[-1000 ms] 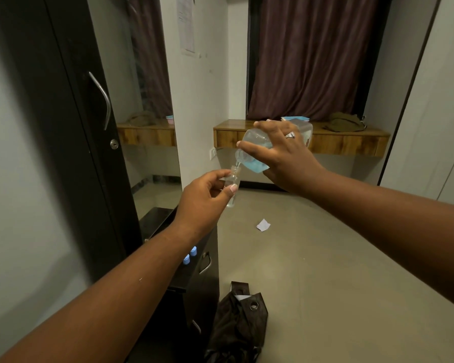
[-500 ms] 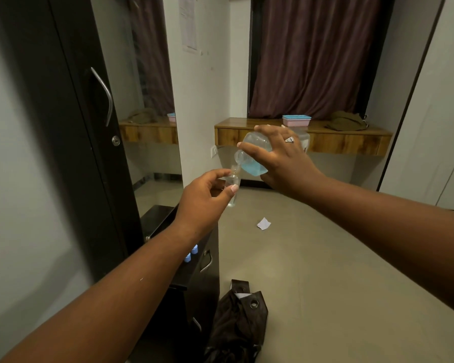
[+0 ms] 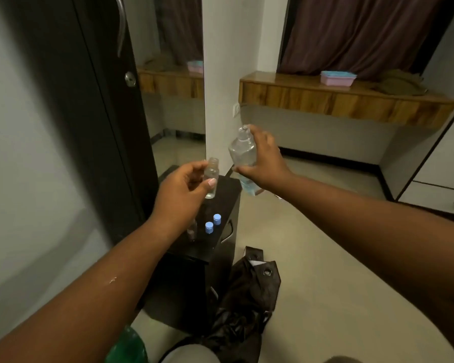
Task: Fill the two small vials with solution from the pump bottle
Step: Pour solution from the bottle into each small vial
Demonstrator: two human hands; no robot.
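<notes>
Head view: the left hand point(image 3: 180, 191) pinches a small vial point(image 3: 211, 178) upright between thumb and fingers, its mouth uncapped, and the right hand point(image 3: 264, 159) grips the bottle point(image 3: 243, 155) round its body at about 2 o'clock from the vial, near it but not touching. That bottle stands nearly upright with its neck open and no pump head on it; blue solution sits low in it, by the palm. Whether the vial holds any liquid is hard to tell through the clear glass. Judging from the upright bottle and the gap between the two mouths, pouring is not going on at this instant; the next move would call for tipping the neck over the narrow mouth and lining them up closely, as a slight miss would spill on the cabinet below. On the dark cabinet point(image 3: 227, 188), at 6 o'clock from the vial, stand two blue caps point(image 3: 213, 223), and what looks like a second vial point(image 3: 192, 230) shows just beside the left wrist, too dim to judge. Counted: one bottle, two caps, one vial in hand and probably one more.
</notes>
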